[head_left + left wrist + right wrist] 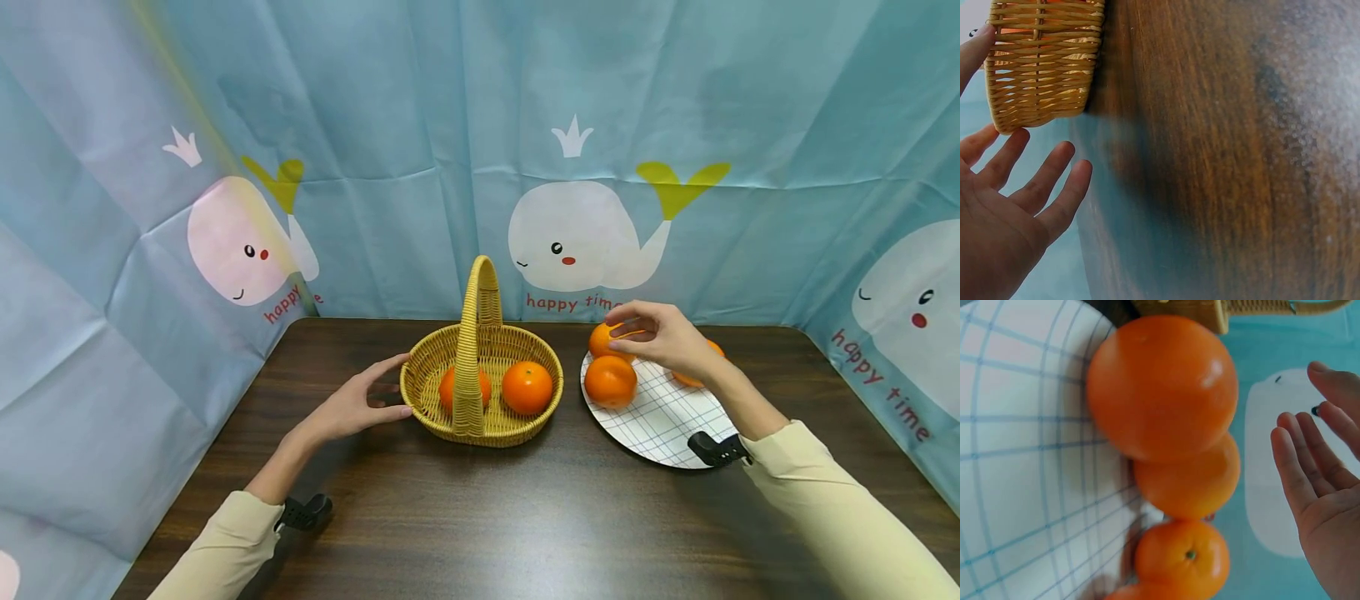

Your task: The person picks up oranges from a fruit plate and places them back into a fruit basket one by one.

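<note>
A yellow wicker basket with a tall arched handle stands mid-table, holding two oranges, one in plain sight and the other partly behind the handle. At its left end, my left hand touches the basket with thumb and fingertips, the fingers spread and fairly straight. My right hand hovers over a round plate with a blue-lined white surface, fingers loosely bent around nothing. Several oranges lie on the plate, among them a near-left one and a right one partly hidden by that hand.
The dark wooden table ends at a light blue curtain printed with whales, which hangs behind it and along both sides. A black strap device sits on the right wrist, another on the left.
</note>
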`<act>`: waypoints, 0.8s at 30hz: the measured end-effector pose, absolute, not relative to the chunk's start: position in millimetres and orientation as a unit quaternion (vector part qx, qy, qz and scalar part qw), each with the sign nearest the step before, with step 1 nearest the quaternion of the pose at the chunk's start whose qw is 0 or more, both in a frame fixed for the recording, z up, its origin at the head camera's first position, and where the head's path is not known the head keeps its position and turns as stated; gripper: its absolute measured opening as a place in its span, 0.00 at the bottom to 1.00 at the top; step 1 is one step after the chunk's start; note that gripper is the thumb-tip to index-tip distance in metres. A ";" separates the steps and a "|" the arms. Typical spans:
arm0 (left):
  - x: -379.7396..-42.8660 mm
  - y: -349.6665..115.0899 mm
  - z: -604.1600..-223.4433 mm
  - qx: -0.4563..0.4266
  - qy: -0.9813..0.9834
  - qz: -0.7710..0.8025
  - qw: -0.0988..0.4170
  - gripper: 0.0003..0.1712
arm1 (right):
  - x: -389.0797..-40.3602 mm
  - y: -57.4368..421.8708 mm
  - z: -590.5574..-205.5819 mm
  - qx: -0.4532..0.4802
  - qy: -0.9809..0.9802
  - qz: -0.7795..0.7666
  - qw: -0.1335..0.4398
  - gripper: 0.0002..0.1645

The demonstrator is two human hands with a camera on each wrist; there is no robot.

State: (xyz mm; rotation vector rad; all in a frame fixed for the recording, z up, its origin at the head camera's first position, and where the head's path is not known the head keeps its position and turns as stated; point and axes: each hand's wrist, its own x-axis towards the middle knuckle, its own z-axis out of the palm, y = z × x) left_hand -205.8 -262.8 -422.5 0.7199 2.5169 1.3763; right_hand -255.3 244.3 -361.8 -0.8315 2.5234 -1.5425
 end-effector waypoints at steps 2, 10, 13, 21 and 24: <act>-205.9 -262.6 -422.1 0.242 0.847 0.463 0.092 0.49 | -252.3 250.5 -363.5 -0.274 0.823 -0.496 0.032 0.25; -205.4 -262.7 -421.8 0.242 0.845 0.468 0.094 0.49 | -240.6 270.0 -373.7 -0.267 0.838 -0.474 0.026 0.24; -205.3 -262.7 -421.9 0.242 0.845 0.467 0.095 0.49 | -235.8 275.2 -376.9 -0.264 0.848 -0.460 0.019 0.25; -205.2 -262.3 -421.1 0.239 0.846 0.467 0.096 0.49 | -222.1 284.0 -386.7 -0.267 0.850 -0.453 0.020 0.31; -205.2 -262.5 -421.1 0.239 0.846 0.468 0.096 0.49 | -217.1 285.1 -389.2 -0.267 0.849 -0.455 0.041 0.35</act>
